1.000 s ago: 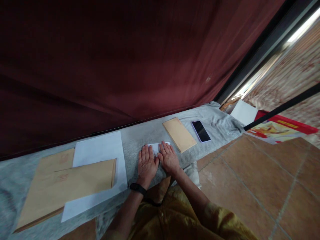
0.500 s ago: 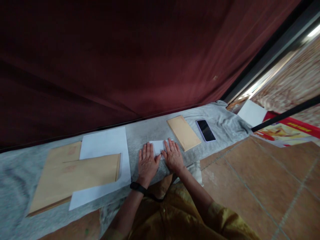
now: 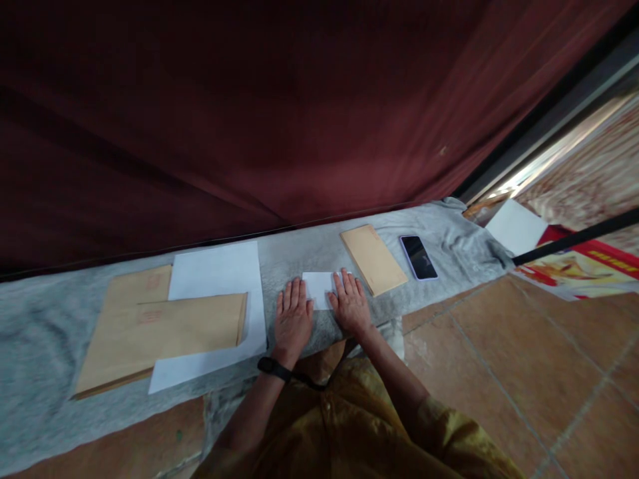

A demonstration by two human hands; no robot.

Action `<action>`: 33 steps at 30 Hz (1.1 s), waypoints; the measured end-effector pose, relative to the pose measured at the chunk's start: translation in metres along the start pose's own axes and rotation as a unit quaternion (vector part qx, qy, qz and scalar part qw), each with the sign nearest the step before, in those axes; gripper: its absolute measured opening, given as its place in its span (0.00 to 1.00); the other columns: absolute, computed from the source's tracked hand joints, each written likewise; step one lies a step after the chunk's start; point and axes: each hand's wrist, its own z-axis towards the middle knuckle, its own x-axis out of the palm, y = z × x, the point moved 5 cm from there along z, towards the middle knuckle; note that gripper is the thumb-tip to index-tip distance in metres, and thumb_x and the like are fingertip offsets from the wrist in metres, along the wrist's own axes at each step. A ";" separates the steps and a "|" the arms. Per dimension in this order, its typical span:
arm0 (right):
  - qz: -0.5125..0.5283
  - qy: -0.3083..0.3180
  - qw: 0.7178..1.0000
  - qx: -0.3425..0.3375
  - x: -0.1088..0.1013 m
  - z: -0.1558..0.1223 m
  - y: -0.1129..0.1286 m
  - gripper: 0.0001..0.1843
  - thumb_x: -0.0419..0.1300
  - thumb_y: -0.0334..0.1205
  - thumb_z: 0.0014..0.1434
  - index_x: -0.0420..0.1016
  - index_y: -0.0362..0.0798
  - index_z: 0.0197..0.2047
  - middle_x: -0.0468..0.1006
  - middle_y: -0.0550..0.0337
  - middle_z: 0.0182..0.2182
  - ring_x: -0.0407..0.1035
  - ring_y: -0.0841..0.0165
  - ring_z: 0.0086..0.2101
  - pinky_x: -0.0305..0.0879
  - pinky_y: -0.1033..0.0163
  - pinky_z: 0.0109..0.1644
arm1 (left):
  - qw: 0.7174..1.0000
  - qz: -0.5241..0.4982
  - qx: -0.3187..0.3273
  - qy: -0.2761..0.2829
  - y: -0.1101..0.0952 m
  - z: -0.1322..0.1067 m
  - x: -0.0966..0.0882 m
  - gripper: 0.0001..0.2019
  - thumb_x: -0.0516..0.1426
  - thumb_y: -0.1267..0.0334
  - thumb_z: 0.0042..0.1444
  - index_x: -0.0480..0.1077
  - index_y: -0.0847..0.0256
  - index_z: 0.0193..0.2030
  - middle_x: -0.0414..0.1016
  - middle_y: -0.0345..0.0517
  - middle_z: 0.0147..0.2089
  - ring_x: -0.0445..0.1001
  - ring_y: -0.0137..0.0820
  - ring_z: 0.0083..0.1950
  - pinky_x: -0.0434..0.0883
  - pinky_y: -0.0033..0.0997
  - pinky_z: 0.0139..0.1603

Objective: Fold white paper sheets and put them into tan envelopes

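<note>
A small white piece of paper (image 3: pixel 319 289), perhaps folded, lies on the grey cloth between my hands. My left hand (image 3: pixel 293 318) rests flat at its left edge, fingers stretched out and pointing away from me. Flat across its right end is my right hand (image 3: pixel 351 306), with the fingers a little apart and covering that part of the paper. Neither hand grips anything. Just beyond my right hand is a brown envelope (image 3: pixel 374 259), set at a slant. A black band circles my left wrist.
Left of my hands, larger brown envelopes (image 3: pixel 190 326) overlap white sheets (image 3: pixel 217 269). A phone (image 3: pixel 418 257) lies to the right. The grey cloth (image 3: pixel 294 249) covers a narrow surface against a dark red curtain (image 3: pixel 279 133). A printed red box (image 3: pixel 584 263) sits on the tiled floor (image 3: pixel 469 372).
My hands have moved apart, the left thumb drawing away from the paper's middle, so more of the white paper shows. The whole view has shifted slightly.
</note>
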 end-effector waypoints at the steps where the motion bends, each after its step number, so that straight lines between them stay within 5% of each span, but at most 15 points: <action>1: 0.001 0.000 1.000 0.001 0.000 0.000 0.000 0.31 0.49 0.47 0.73 0.56 0.41 0.73 0.55 0.40 0.71 0.53 0.51 0.69 0.51 0.44 0.70 | 1.000 -0.002 -0.001 -0.003 0.001 -0.001 0.000 0.28 0.44 0.62 0.69 0.55 0.68 0.73 0.55 0.55 0.75 0.50 0.44 0.77 0.51 0.52 0.75; 12: 0.011 -0.007 1.000 0.003 0.002 0.000 -0.002 0.32 0.49 0.48 0.72 0.55 0.42 0.73 0.54 0.41 0.72 0.53 0.51 0.69 0.51 0.43 0.71 | 0.997 -0.062 0.014 -0.034 0.015 -0.009 0.001 0.31 0.45 0.79 0.59 0.57 0.70 0.71 0.60 0.60 0.73 0.54 0.44 0.76 0.58 0.51 0.73; 19: 0.010 -0.011 1.000 0.002 0.003 -0.001 -0.001 0.32 0.49 0.48 0.72 0.54 0.42 0.73 0.54 0.41 0.72 0.53 0.51 0.69 0.51 0.43 0.71 | 0.988 -0.100 0.110 -0.033 0.005 -0.024 -0.007 0.24 0.47 0.70 0.66 0.62 0.64 0.69 0.63 0.54 0.72 0.57 0.41 0.75 0.62 0.47 0.72; 26: 0.032 -0.028 0.999 -0.006 -0.004 -0.003 -0.001 0.28 0.49 0.43 0.72 0.59 0.40 0.71 0.59 0.42 0.70 0.54 0.52 0.68 0.50 0.41 0.71 | 0.985 -0.012 0.174 0.011 0.001 -0.020 -0.009 0.19 0.49 0.66 0.69 0.69 0.66 0.62 0.70 0.56 0.67 0.64 0.43 0.70 0.65 0.47 0.69; 33: 0.095 0.013 0.980 -0.173 -0.014 -0.015 0.012 0.25 0.53 0.44 0.71 0.65 0.46 0.68 0.67 0.48 0.66 0.60 0.59 0.66 0.46 0.43 0.74 | 0.965 0.032 0.251 0.067 -0.002 -0.015 -0.016 0.20 0.51 0.76 0.62 0.70 0.65 0.60 0.73 0.59 0.63 0.68 0.41 0.68 0.67 0.43 0.66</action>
